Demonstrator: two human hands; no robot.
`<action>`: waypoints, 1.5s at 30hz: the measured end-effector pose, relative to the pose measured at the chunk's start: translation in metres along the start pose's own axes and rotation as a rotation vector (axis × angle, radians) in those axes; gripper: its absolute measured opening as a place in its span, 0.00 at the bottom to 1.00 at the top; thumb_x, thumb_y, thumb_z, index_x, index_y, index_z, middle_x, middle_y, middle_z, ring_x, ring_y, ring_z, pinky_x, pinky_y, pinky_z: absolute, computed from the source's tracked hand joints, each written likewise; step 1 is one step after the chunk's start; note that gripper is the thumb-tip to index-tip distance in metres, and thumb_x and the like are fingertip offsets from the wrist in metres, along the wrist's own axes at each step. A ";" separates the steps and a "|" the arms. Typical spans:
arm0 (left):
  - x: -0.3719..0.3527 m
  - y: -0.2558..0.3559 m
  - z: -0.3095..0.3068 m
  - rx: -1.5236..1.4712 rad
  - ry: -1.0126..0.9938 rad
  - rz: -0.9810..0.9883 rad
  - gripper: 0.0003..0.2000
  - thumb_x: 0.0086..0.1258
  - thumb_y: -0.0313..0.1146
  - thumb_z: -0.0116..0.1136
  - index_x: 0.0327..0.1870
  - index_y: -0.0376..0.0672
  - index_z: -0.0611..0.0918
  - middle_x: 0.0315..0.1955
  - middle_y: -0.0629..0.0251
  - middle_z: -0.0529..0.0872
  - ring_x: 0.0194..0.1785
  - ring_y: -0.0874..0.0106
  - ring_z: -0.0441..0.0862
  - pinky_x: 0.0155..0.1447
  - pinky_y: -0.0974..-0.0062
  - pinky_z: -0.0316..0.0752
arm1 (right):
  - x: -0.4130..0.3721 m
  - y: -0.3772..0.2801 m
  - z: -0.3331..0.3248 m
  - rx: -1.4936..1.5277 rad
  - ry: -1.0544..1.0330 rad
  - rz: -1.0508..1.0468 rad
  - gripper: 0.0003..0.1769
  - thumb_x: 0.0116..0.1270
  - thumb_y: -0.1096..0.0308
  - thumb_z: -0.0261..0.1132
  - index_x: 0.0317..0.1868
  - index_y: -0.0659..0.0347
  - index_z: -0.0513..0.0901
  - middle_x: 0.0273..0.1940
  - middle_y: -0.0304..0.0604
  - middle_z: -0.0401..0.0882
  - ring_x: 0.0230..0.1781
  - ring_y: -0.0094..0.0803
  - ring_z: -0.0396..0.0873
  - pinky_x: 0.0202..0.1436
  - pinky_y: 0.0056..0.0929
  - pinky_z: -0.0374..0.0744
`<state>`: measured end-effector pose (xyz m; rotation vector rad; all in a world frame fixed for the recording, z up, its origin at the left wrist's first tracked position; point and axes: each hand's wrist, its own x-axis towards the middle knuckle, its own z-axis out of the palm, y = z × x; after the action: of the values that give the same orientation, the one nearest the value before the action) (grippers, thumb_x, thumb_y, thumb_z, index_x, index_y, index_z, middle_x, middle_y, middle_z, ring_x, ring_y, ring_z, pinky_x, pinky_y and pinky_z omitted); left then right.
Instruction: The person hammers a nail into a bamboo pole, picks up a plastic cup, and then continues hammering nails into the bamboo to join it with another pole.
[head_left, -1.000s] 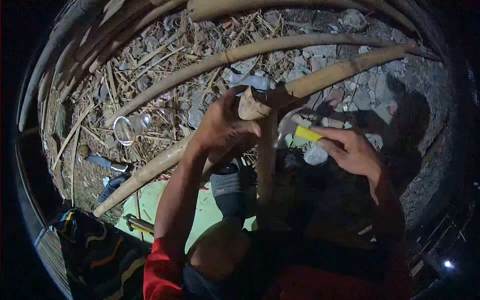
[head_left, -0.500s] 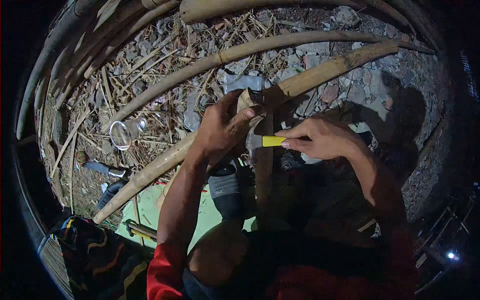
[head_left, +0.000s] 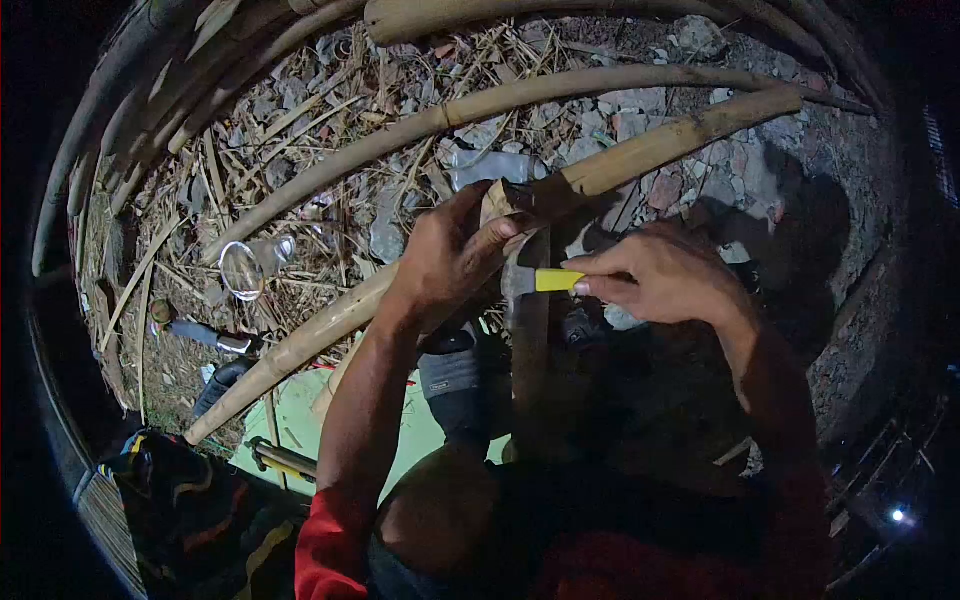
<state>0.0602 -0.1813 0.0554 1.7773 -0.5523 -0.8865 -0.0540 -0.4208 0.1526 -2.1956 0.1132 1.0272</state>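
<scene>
My left hand [head_left: 450,250] is closed round a short piece of bamboo [head_left: 497,203], its thumb across the piece, over a long bamboo pole [head_left: 650,150]. Just right of it, my right hand [head_left: 665,275] grips the yellow handle of a hammer [head_left: 556,281] between thumb and fingers. The grey hammer head [head_left: 517,282] is close below my left thumb. Beneath the hammer, a dark upright board [head_left: 530,350] runs down toward my body, partly in shadow.
A clear plastic cup [head_left: 243,270] lies on the straw and rubble at left, with a dark-handled tool [head_left: 205,334] below it. Another curved pole [head_left: 400,133] crosses behind. A pale green sheet [head_left: 415,440] and patterned cloth [head_left: 190,510] lie near my legs.
My right hand and the hammer have shifted slightly to the right. My left hand has moved very little and still holds the bamboo piece.
</scene>
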 end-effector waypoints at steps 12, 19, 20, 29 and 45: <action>-0.002 0.018 0.006 0.143 -0.003 -0.129 0.32 0.78 0.52 0.65 0.67 0.30 0.78 0.51 0.48 0.91 0.55 0.61 0.88 0.58 0.63 0.81 | -0.019 0.011 0.061 0.268 0.305 0.072 0.22 0.79 0.54 0.66 0.67 0.54 0.85 0.37 0.55 0.89 0.26 0.44 0.83 0.35 0.42 0.79; -0.014 -0.011 0.006 0.251 0.155 0.171 0.24 0.74 0.46 0.70 0.63 0.40 0.85 0.52 0.49 0.89 0.55 0.49 0.86 0.63 0.58 0.79 | -0.018 0.005 0.126 0.389 0.401 0.192 0.22 0.79 0.55 0.67 0.64 0.58 0.86 0.41 0.59 0.89 0.27 0.34 0.86 0.35 0.34 0.81; -0.026 -0.013 -0.004 0.292 0.224 0.187 0.28 0.70 0.47 0.73 0.64 0.39 0.84 0.55 0.50 0.87 0.58 0.49 0.84 0.64 0.56 0.78 | -0.022 -0.001 0.115 0.395 0.403 0.218 0.21 0.79 0.55 0.67 0.64 0.59 0.87 0.40 0.60 0.89 0.27 0.34 0.86 0.34 0.34 0.80; -0.068 -0.026 -0.046 0.894 0.313 0.010 0.40 0.48 0.64 0.81 0.52 0.38 0.80 0.43 0.51 0.83 0.49 0.49 0.82 0.54 0.52 0.79 | -0.020 -0.026 0.014 0.007 0.548 0.041 0.20 0.75 0.53 0.69 0.54 0.61 0.90 0.32 0.57 0.87 0.31 0.56 0.86 0.34 0.46 0.81; 0.005 -0.019 0.005 0.858 0.264 -0.155 0.41 0.55 0.64 0.77 0.53 0.34 0.77 0.48 0.40 0.86 0.56 0.43 0.85 0.60 0.49 0.82 | 0.016 -0.021 0.018 -0.428 0.551 0.332 0.33 0.76 0.35 0.60 0.39 0.60 0.90 0.27 0.56 0.86 0.32 0.59 0.88 0.37 0.56 0.83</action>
<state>0.0585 -0.1806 0.0354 2.6935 -0.6821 -0.5154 -0.0473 -0.3907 0.1450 -2.8786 0.5678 0.6175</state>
